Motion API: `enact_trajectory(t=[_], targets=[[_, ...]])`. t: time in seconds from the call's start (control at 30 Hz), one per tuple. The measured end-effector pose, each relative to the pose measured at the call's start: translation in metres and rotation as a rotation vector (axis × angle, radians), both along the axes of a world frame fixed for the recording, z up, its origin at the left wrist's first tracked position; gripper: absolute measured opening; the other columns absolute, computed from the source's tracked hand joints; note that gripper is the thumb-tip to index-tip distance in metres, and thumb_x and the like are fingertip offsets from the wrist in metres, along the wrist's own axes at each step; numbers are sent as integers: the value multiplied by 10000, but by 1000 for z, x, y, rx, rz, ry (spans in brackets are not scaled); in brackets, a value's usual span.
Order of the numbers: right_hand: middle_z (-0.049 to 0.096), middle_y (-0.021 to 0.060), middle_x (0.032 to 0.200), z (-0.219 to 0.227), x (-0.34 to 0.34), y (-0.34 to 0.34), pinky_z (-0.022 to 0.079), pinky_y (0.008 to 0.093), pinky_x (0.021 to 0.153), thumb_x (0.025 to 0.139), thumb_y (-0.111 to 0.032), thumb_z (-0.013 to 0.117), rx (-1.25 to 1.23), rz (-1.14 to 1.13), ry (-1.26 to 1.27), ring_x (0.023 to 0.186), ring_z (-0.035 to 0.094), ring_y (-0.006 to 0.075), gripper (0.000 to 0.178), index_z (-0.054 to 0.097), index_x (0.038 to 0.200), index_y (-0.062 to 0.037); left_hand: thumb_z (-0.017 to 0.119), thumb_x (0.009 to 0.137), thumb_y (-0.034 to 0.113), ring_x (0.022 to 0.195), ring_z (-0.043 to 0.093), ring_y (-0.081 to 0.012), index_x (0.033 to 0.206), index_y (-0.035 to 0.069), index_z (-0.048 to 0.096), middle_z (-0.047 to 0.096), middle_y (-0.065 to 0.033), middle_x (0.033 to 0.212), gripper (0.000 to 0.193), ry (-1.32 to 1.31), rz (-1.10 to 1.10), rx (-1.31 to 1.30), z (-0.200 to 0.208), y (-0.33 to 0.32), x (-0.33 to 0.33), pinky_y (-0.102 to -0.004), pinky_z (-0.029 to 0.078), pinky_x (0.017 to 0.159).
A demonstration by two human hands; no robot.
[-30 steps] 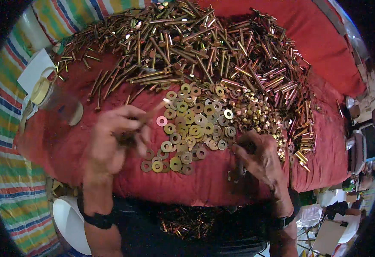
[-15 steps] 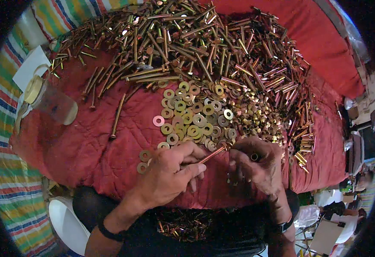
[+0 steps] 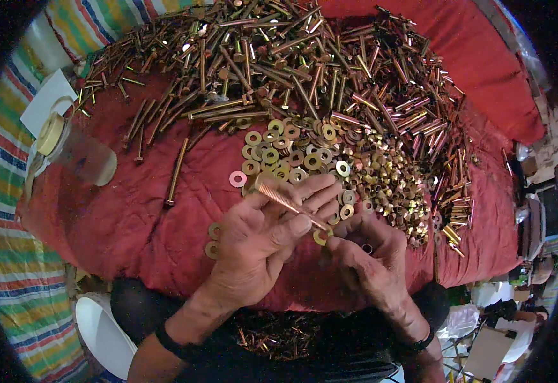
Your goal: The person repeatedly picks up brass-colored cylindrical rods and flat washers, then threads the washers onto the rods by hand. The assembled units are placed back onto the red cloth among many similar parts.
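A brass bolt is pinched in the left hand; a washer, pinched by the right hand, is best slid on squarely.

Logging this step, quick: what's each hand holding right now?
Left hand: closed on a long brass-coloured bolt.
Right hand: fingers pinch a washer at the bolt's tip.

1 head-worn fisheye view looks steeply down, close over the red cloth, edges bending outward.
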State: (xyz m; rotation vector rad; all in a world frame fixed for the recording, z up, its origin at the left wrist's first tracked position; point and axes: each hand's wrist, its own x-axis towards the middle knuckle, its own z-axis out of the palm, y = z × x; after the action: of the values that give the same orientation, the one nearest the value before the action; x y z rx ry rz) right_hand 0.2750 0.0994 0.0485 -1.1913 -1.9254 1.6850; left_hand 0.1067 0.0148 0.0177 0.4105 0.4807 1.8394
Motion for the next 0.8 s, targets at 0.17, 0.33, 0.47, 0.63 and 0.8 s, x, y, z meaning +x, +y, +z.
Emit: enact_trajectory(t=[0.17, 0.33, 0.47, 0.63, 0.8], targets=[[690, 37, 828, 0, 2, 0, 490, 261, 634, 913, -96, 731, 35, -78, 159, 728, 617, 98, 133, 675, 953, 18, 667, 952, -56, 1281, 604, -304, 1114, -4, 540, 613, -227, 1325, 212, 513, 95, -61, -11, -4, 2, -445, 468, 1150], [686, 40, 810, 0, 6, 7, 504, 265, 638, 912, -94, 726, 58, -146, 94, 730, 629, 107, 141, 670, 953, 30, 679, 931, -86, 1171, 663, -265, 1078, -6, 561, 639, -199, 1261, 205, 536, 132, -101, -13, -7, 1, -408, 546, 1063], [677, 36, 780, 5, 8, 9, 500, 268, 631, 905, -81, 727, 49, -194, 104, 712, 624, 105, 134, 661, 935, 31, 685, 916, -106, 1162, 672, -274, 1081, -13, 567, 658, -184, 1193, 223, 413, 127, -71, -11, -7, 5, -410, 569, 1034], [660, 24, 782, 1, 10, 6, 491, 262, 638, 908, -64, 725, 94, -125, 111, 722, 616, 101, 126, 644, 927, 31, 715, 899, -92, 1069, 696, -237, 1058, 3, 603, 675, -146, 1146, 217, 560, 138, -129, -11, -9, 9, -385, 590, 960], [665, 42, 730, -14, 11, 4, 445, 256, 520, 889, -32, 688, 301, -46, 230, 585, 600, 113, 103, 648, 966, 23, 746, 886, -59, 932, 698, -162, 981, 24, 684, 710, -90, 1042, 141, 1282, 386, -127, -5, -16, 4, -325, 590, 816]])
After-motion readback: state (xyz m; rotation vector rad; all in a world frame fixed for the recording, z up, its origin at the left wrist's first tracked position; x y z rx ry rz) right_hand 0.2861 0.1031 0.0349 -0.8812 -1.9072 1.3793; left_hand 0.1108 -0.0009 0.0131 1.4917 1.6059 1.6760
